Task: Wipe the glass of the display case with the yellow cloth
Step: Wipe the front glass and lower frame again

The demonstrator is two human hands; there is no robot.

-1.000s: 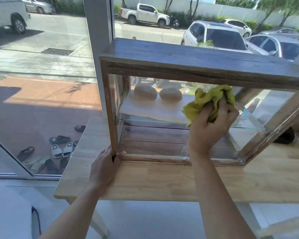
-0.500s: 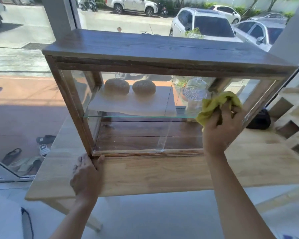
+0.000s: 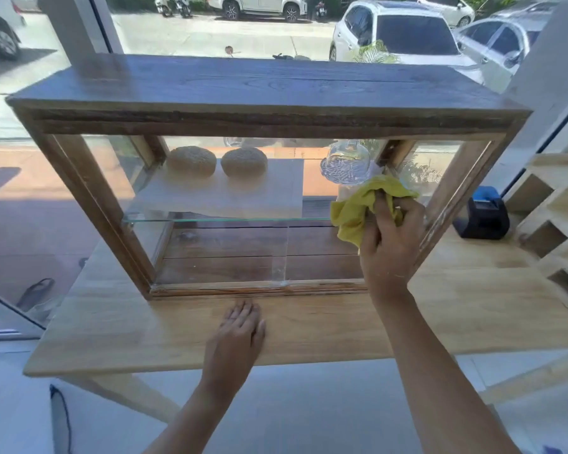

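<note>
Right hand (image 3: 391,237) clenched around a bunched yellow cloth (image 3: 358,208), pressed against the front glass (image 3: 227,244) of a wooden display case (image 3: 259,90), toward the pane's right end and at the level of the inner glass shelf (image 3: 227,219). Cloth spilling out left of and above the fingers, just beside the case's right-hand wooden upright. Left hand (image 3: 240,329) released, laid flat and palm down on the pale wooden tabletop (image 3: 112,329), fingertips just short of the case's bottom rail, grasping nothing. Case standing upright on the tabletop, dark plank top, timber frame, clear panes front and side. On the shelf inside: two round seeded buns (image 3: 243,162) side by side on a white sheet (image 3: 227,191) toward the left, a clear glass lidded dish (image 3: 346,165) toward the right, just above the cloth. Black-and-blue device (image 3: 482,214) on the tabletop to the right of the case. Pale wooden stepped rack (image 3: 558,234) at far right. Beyond the case, shop window onto a sunlit street with parked cars (image 3: 407,34).
</note>
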